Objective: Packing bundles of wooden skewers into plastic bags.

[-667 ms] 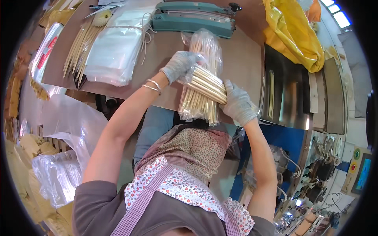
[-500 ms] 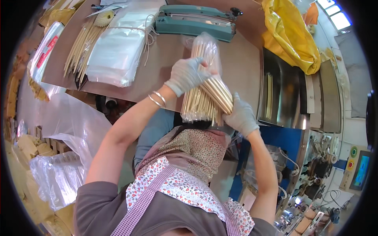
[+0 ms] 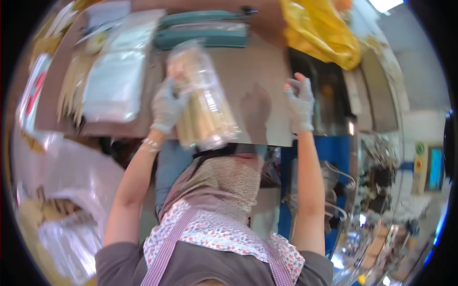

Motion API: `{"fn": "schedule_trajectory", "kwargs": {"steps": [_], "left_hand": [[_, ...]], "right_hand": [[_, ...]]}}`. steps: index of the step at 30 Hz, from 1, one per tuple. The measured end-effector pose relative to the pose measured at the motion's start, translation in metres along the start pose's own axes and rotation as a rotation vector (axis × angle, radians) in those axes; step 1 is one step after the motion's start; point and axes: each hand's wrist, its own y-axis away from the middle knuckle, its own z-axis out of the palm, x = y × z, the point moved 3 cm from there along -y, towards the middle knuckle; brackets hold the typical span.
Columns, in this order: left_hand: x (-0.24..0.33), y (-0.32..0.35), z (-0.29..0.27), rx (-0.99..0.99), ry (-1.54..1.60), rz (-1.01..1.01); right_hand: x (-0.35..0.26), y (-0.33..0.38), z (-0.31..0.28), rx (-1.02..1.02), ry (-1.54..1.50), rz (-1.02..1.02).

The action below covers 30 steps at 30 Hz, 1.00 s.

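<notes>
A clear plastic bag of wooden sticks (image 3: 207, 112) lies tilted at the table's near edge. My gloved left hand (image 3: 168, 107) grips its left side, with fingertips against the plastic. Away to the right, my gloved right hand (image 3: 300, 102) is raised beside the dark metal tray (image 3: 327, 102), fingers bent but apart, with nothing in them. Motion blur softens both hands and the bag.
A stack of clear bags (image 3: 114, 88) lies on the left, beside loose sticks (image 3: 71, 90). At the back stands a teal bag sealer (image 3: 202, 37). A yellow plastic sack (image 3: 324, 31) sits back right. Machinery (image 3: 381, 176) with a control panel (image 3: 427, 167) stands at right.
My right hand has left the sticks and moved right toward the dark tray. The left hand has shifted to the bag's left side. The whole view has swung, so the table appears farther left.
</notes>
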Motion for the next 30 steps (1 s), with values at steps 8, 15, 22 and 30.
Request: {"fn": "schedule_trajectory", "kwargs": {"steps": [8,15,22,30], "left_hand": [[-0.005,-0.001,0.017,-0.045,0.084,0.067],[-0.030,-0.026,0.040,-0.147,0.374,-0.157],[-0.032,-0.023,0.047,-0.045,0.532,0.012],[-0.039,-0.021,0.047,-0.034,0.579,0.018]], "right_hand": [[0.196,0.002,-0.046,-0.112,0.854,0.416],[0.175,-0.004,-0.033,-0.053,0.937,0.583],[0.202,-0.012,-0.034,-0.098,0.806,0.631],[0.216,-0.010,-0.030,-0.149,0.753,0.647]]}}
